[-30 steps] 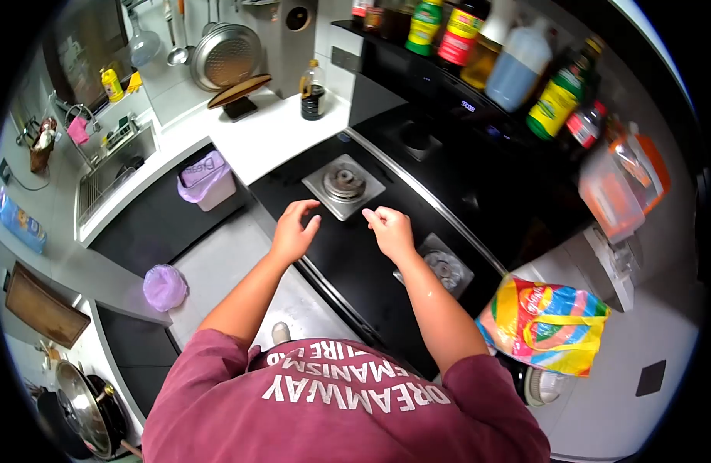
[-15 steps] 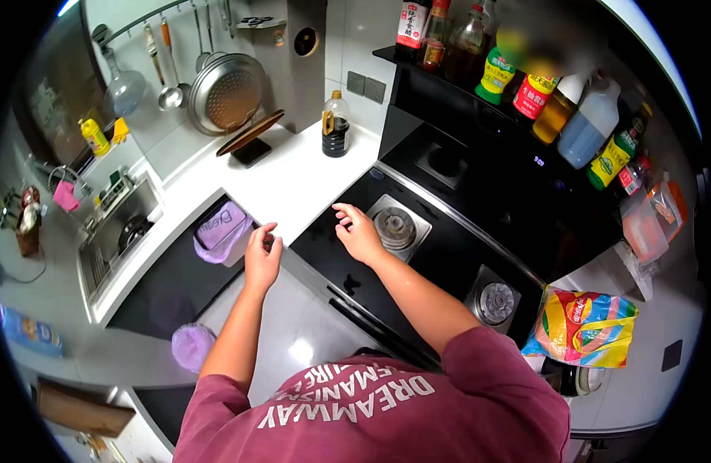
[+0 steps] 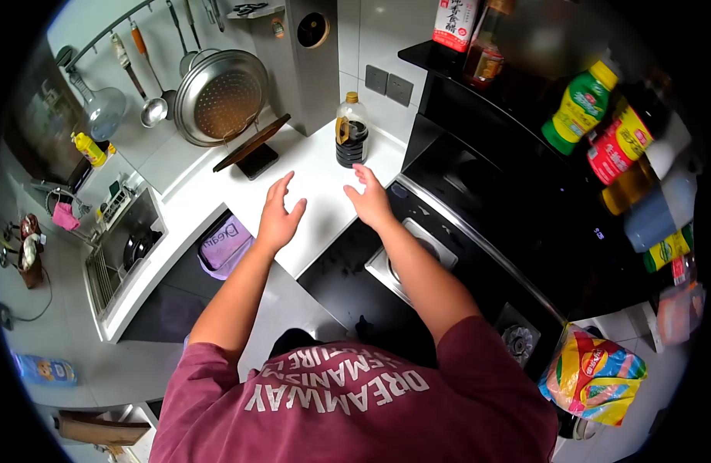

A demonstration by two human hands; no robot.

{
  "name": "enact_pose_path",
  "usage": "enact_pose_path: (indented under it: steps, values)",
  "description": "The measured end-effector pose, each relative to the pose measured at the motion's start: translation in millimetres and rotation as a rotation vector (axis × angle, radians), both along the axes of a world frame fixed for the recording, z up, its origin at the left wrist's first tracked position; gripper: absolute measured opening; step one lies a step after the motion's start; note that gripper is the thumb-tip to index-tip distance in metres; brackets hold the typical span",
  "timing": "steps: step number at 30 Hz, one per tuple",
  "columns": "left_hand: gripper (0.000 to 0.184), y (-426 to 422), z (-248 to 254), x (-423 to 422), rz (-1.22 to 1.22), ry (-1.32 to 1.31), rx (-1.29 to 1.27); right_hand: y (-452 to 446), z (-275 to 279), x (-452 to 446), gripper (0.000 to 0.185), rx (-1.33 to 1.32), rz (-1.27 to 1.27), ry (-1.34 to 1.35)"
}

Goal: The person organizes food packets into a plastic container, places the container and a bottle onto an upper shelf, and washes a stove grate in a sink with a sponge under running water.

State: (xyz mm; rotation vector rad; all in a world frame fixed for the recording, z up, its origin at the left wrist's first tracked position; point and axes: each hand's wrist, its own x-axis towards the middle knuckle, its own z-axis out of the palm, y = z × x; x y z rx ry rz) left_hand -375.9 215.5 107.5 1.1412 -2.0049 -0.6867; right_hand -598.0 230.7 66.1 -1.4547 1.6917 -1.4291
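My left hand (image 3: 281, 214) hovers above the white counter (image 3: 309, 197), thumb and fingers apart, with nothing in it. Over the corner where counter meets stove, my right hand (image 3: 368, 199) is likewise spread and holds nothing. Just beyond its fingertips stands a clear plastic bottle (image 3: 352, 139) of dark liquid with a yellow cap and handle, upright near the wall. To the left of it a brown wooden board (image 3: 251, 144) leans in a dark stand. My right forearm covers part of a gas burner (image 3: 402, 262) on the black stove.
A steel strainer (image 3: 223, 100) leans on the back wall below hanging ladles. The sink (image 3: 128, 255) lies left, and a lilac-lined bin (image 3: 226, 243) hangs under the counter edge. Sauce bottles (image 3: 583, 108) line the hood shelf; a colourful bag (image 3: 594, 374) stands at right.
Both hands have moved forward, the left from above the bin to over the counter, the right from the burner toward the dark-liquid bottle. The head view has shifted and turned.
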Motion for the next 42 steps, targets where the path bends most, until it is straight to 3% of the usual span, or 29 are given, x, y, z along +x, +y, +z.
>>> enact_pose_path:
  steps: [5, 12, 18, 22, 23, 26, 30, 31, 35, 39, 42]
  values:
    - [0.067, -48.3, -13.2, -20.2, -0.042, 0.016, 0.058, -54.8, 7.4, -10.6, 0.060, 0.010, -0.026, 0.009]
    - [0.065, -134.3, -59.5, -20.8, -0.122, -0.013, 0.258, -154.8, -37.6, -19.9, 0.062, 0.143, -0.171, -0.069]
    - [0.061, -208.2, -99.9, -18.0, -0.273, 0.045, 0.394, -234.1, -77.4, -3.7, 0.056, 0.080, -0.362, -0.120]
    - [0.060, -235.6, -115.6, -9.7, -0.374, 0.068, 0.456, -256.8, -83.0, 6.4, 0.038, -0.046, -0.374, -0.467]
    - [0.061, -239.2, -122.4, -9.5, -0.391, 0.067, 0.473, -250.3, -79.8, 7.6, 0.028, 0.040, -0.413, -0.439]
    - [0.061, -244.8, -135.6, -14.9, -0.440, 0.057, 0.435, -225.8, -48.9, 23.4, 0.026, 0.050, -0.398, -0.638]
    - [0.082, -241.9, -148.3, -18.8, -0.419, 0.019, 0.388, -201.3, -15.5, 46.5, 0.021, 0.034, -0.386, -0.824]
    - [0.095, -242.0, -158.3, -17.1, -0.444, 0.004, 0.369, -190.7, -4.2, 52.2, 0.020, 0.030, -0.373, -0.818]
    - [0.102, -221.4, -165.9, -14.9, -0.643, 0.011, 0.432, -128.6, 34.2, 54.3, 0.018, 0.048, -0.333, -0.740]
    - [0.102, -158.7, -91.9, -52.2, -0.985, 0.341, 0.747, -50.9, 90.5, 56.7, 0.019, -0.196, -0.375, -0.792]
    - [0.103, -104.5, -65.4, -84.9, -1.090, 0.311, 0.578, 26.6, 109.1, 42.1, 0.020, -0.352, -0.404, -0.727]
